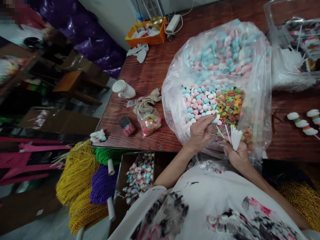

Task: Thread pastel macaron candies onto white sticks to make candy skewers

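My left hand (200, 133) is over the large clear plastic bag (172, 86), thumb and fingers pinched on a small white rounded piece (217, 118). Close beside it, my right hand (236, 155) grips a bunch of thin white sticks (235, 136); a couple of them stand apart, leaning toward my left hand. Under both hands, the opened bag shows a heap of pink, white and blue rounded pieces (198, 101). Against that heap lie small green, orange, yellow and red rings (230, 106). More pastel pieces show through the plastic at the back.
Skewers of white puffs and rings (301, 123) lie at the right, below a clear plastic tub (282, 60). A white mug (123, 89), a small bag of coloured rings (149, 123) and an orange tray (146, 39) stand leftward. Below the table edge, a box holds finished-looking sticks (140, 176).
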`<state>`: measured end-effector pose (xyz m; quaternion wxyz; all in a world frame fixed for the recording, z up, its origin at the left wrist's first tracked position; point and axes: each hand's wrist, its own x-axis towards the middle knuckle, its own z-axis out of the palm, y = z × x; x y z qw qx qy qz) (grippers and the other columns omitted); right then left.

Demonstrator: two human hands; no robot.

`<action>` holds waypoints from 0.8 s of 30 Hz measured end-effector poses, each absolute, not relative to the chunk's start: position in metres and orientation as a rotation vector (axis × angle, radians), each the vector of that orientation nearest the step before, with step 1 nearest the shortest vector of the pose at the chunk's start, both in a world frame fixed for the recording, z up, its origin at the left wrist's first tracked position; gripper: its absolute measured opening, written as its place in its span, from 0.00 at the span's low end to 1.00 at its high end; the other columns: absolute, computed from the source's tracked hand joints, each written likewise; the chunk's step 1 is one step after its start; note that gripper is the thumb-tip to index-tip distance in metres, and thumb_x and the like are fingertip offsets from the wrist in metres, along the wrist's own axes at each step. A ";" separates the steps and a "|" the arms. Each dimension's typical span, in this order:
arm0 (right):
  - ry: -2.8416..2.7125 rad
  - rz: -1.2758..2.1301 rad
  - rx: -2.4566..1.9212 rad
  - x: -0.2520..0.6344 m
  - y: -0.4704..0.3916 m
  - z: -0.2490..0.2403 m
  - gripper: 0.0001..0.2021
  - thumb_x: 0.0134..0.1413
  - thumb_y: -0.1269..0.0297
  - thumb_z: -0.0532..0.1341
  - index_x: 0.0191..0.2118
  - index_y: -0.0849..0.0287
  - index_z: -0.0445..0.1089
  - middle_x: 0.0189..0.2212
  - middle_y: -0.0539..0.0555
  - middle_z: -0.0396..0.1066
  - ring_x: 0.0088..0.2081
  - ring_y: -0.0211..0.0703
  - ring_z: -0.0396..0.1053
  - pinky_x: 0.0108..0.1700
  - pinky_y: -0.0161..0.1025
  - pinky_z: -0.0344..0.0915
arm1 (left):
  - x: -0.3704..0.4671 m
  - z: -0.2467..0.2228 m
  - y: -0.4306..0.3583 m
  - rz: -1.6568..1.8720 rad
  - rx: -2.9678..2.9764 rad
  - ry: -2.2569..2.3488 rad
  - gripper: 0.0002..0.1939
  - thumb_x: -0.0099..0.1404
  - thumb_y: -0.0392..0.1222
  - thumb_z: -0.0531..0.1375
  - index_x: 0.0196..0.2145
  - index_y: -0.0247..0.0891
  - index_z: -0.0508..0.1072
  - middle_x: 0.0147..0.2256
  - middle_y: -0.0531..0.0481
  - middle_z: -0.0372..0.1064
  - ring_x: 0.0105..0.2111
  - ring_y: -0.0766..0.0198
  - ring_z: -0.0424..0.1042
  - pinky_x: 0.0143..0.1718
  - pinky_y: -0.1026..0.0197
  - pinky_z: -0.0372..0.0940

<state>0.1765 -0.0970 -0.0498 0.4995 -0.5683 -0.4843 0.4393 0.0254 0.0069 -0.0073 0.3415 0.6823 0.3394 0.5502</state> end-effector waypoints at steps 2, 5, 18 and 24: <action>-1.207 1.056 -1.372 0.177 -0.098 -0.046 0.13 0.62 0.58 0.59 0.43 0.60 0.76 0.16 0.44 0.58 0.19 0.32 0.55 0.23 0.33 0.53 | 0.028 -0.010 0.009 1.389 1.670 0.934 0.10 0.63 0.40 0.66 0.43 0.41 0.80 0.42 0.47 0.79 0.43 0.63 0.77 0.49 0.60 0.71; -1.184 1.028 -1.361 0.174 -0.100 -0.043 0.12 0.63 0.58 0.59 0.38 0.61 0.75 0.16 0.44 0.57 0.19 0.31 0.55 0.23 0.33 0.53 | 0.035 -0.013 0.008 1.331 1.218 0.978 0.14 0.59 0.47 0.69 0.41 0.38 0.80 0.37 0.48 0.80 0.36 0.64 0.78 0.41 0.62 0.72; -1.058 1.086 -1.288 0.164 -0.100 -0.042 0.14 0.62 0.60 0.59 0.48 0.62 0.74 0.15 0.43 0.57 0.17 0.30 0.53 0.21 0.31 0.51 | 0.049 -0.002 -0.005 1.108 0.578 0.828 0.23 0.48 0.49 0.74 0.39 0.37 0.76 0.31 0.51 0.79 0.35 0.58 0.80 0.39 0.58 0.76; -1.047 1.028 -1.376 0.169 -0.096 -0.038 0.14 0.61 0.59 0.60 0.46 0.62 0.76 0.15 0.44 0.59 0.17 0.31 0.55 0.21 0.32 0.53 | 0.038 0.004 -0.001 1.218 0.963 0.838 0.18 0.53 0.45 0.73 0.39 0.38 0.77 0.39 0.49 0.79 0.40 0.62 0.79 0.44 0.61 0.74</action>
